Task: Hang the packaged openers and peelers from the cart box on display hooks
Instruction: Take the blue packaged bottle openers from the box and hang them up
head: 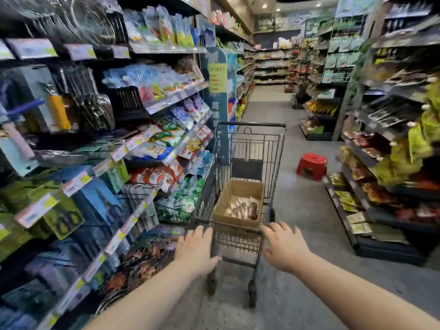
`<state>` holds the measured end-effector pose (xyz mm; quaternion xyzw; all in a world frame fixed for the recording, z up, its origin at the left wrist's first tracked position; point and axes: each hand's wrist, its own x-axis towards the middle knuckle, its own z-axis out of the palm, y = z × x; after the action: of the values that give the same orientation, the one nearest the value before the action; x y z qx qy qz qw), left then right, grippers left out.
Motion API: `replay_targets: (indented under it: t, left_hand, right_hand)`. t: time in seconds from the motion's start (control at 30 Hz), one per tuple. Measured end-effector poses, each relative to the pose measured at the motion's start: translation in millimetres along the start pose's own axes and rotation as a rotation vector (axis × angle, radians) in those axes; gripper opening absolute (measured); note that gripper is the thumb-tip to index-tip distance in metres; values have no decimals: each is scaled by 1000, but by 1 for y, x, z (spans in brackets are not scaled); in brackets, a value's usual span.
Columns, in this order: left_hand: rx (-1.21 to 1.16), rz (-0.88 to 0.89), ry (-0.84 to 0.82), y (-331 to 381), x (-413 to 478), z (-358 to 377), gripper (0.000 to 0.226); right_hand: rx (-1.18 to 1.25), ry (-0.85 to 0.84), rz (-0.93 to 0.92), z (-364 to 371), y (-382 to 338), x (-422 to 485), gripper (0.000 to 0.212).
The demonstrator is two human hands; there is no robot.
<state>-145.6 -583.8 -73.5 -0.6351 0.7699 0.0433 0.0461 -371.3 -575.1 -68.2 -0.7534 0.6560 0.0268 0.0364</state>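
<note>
- The packaged items (pixel 244 207) lie in the cardboard box (pixel 222 206), which stands inside the wire cart (pixel 250 148).
- Your left hand (pixel 195 250) and right hand (pixel 284 246) are at the cart's near rim, fingers spread, the grip of both wide and empty.
- Shelves (pixel 171 98) stand at the left; a red stool (pixel 311 166) is on the floor.

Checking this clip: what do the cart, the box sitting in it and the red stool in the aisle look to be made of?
The dark wire-mesh shopping cart looks like coated or painted metal: thin welded rods forming a grid. The open brown box in its basket looks like matte cardboard, with folded-flap edges. The low red stool seems to be moulded plastic, with a smooth, slightly glossy one-piece shape.
</note>
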Motion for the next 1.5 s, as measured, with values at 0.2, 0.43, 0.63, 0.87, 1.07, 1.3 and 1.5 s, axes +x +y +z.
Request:
replay_targets:
  t: [0.2,0.43,0.63,0.87,1.07,1.3,1.5]
  left_hand:
    - [-12,77,-25,-23,115,0,83]
    - [-11,131,-103,-26,220,14,79]
    - [-29,115,-161,-3,323,34,77]
    - [-61,-90,-305,19,435,53,77]
    - [-119,-167,-410,31,482,82,72]
    - [-186,-173,-538,33,544,135,66]
    - [-322,-163,-573,44,619,193,61]
  right_hand:
    - [3,1,92,-6,13,105,58]
    - [42,-77,141,14,35,187,57]
    - [103,-140,147,33,93,287,52]
    - [176,-310,84,61,165,407,53]
    - [195,-426,68,87,200,479,49]
    - [238,-439,94,138,207,546,38]
    - [273,-458,179,202,194,603,46]
